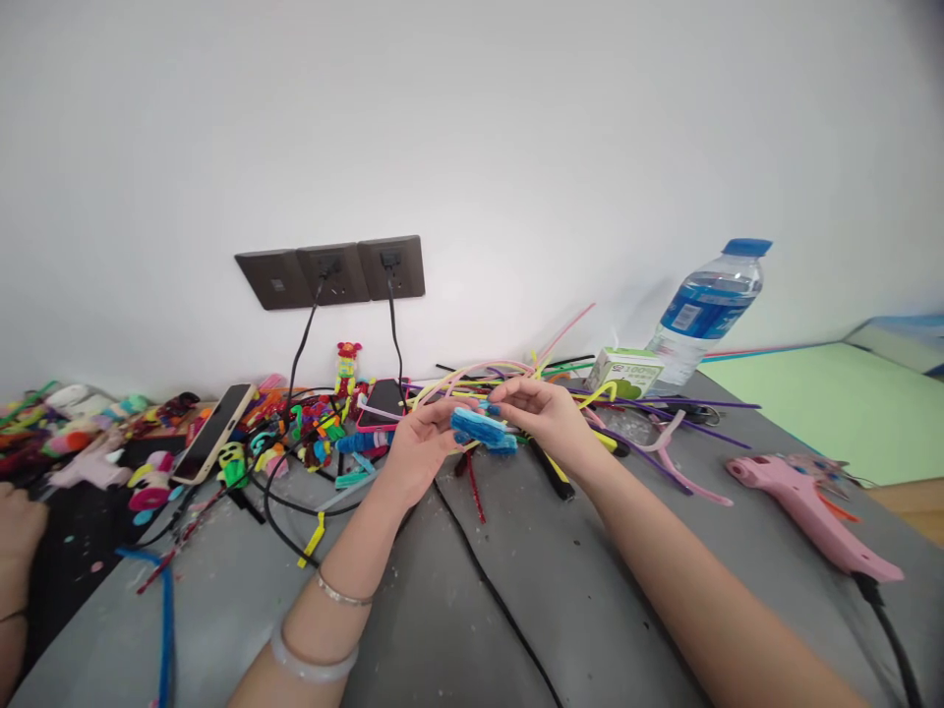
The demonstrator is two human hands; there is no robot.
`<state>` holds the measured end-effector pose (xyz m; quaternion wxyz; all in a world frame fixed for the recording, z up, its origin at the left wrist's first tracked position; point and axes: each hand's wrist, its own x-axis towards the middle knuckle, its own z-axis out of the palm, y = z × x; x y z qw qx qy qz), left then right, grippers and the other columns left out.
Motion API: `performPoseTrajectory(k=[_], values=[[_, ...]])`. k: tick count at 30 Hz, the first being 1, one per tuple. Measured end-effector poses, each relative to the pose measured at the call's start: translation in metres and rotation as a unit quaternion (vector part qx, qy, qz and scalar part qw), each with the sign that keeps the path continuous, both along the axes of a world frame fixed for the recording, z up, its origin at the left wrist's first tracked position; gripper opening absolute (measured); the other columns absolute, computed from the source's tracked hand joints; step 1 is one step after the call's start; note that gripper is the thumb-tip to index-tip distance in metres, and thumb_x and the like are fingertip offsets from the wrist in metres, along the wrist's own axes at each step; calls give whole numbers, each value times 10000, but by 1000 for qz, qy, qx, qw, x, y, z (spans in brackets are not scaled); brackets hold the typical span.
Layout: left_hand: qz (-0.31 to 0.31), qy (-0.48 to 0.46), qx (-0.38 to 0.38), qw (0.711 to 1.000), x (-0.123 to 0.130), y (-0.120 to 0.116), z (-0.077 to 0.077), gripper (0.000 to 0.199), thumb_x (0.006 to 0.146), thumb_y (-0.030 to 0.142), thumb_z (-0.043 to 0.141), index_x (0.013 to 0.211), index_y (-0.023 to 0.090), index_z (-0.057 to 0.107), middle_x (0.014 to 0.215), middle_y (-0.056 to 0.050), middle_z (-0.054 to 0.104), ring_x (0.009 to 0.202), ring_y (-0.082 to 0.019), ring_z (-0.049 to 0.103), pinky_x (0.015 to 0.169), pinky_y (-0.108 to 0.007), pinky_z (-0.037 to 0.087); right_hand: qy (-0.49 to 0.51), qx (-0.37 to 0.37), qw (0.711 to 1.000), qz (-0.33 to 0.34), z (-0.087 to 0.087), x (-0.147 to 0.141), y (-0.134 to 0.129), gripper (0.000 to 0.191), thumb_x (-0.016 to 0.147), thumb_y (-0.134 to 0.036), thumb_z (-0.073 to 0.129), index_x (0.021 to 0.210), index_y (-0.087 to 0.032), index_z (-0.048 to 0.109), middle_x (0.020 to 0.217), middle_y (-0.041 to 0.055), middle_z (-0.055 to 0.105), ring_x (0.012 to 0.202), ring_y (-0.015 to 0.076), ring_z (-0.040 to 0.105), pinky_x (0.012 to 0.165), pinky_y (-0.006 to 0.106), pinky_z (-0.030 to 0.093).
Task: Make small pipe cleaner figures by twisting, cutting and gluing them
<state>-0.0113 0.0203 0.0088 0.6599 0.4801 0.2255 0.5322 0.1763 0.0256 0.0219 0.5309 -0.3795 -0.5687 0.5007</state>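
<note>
A small blue fuzzy piece (481, 428), light and darker blue, is held above the grey table near the middle of the view. My left hand (420, 447) pinches its left side, with a bracelet and a pale bangle on that wrist. At its upper right, my right hand (542, 418) has its thumb and forefinger closed on a small dark blue bit, touching or very near the piece. Behind both hands lies a tangle of coloured pipe cleaners (472, 374).
Pink glue gun (818, 516) at right; water bottle (708, 310) and small box (625, 372) at back right. Small fuzzy figures (154, 482), a phone (216, 433) and black cables (487, 580) lie left and centre. Another person's hand (19, 531) shows at the left edge.
</note>
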Motion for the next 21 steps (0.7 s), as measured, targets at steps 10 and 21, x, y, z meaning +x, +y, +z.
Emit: performPoseTrajectory(k=[10, 21], values=[[3, 14, -5, 1000, -1, -4, 5, 294, 588, 307, 895, 828, 182, 777, 1040, -94, 740, 979, -234, 672, 765, -298, 555, 80, -97, 991, 50, 4, -2, -5, 322, 642, -388, 856, 859, -201, 708, 838, 30, 742, 731, 158, 678, 684, 283, 521], [14, -81, -66, 994, 8, -7, 4, 367, 563, 296, 914, 876, 160, 776, 1029, -97, 758, 948, -195, 693, 870, -284, 528, 77, -33, 996, 20, 1, -2, -1, 293, 653, -407, 847, 804, -190, 720, 819, 22, 721, 754, 156, 657, 756, 296, 518]])
